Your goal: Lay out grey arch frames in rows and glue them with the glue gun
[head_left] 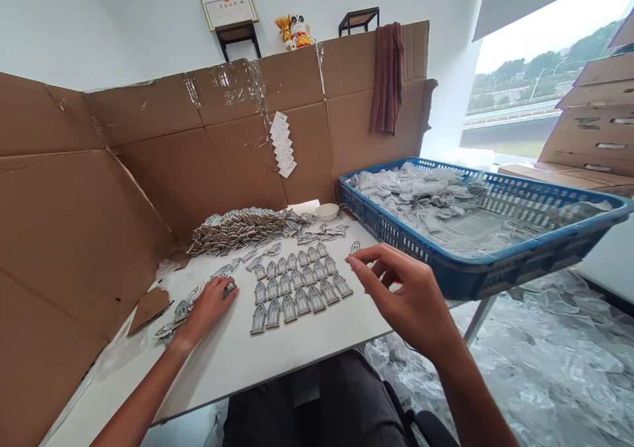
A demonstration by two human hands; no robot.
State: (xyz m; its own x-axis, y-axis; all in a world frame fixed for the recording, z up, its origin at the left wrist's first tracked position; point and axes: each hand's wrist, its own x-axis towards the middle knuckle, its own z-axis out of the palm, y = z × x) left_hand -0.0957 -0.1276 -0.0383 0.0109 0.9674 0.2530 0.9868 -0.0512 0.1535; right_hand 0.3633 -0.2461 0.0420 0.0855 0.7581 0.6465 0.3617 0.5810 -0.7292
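Rows of small grey arched window-shaped pieces (296, 278) lie face up on the white table (317, 341) between my hands. To their left, my left hand (211, 308) rests low over the table with its fingers curled round an arched piece (228, 289). My right hand (401, 288) is raised to the right of the rows, thumb and forefinger pinched together. What it holds, if anything, is too small to make out. Just beyond its fingertips lies a single piece (355, 247). Something red shows beneath the right fingers.
Behind the rows is a heaped pile of pieces (242, 228), near a white bowl (327, 212). A blue plastic basket (483, 265) with bagged pieces stands at the right. Cardboard walls (228, 156) edge the table. Plastic bags (535, 361) cover the floor at right.
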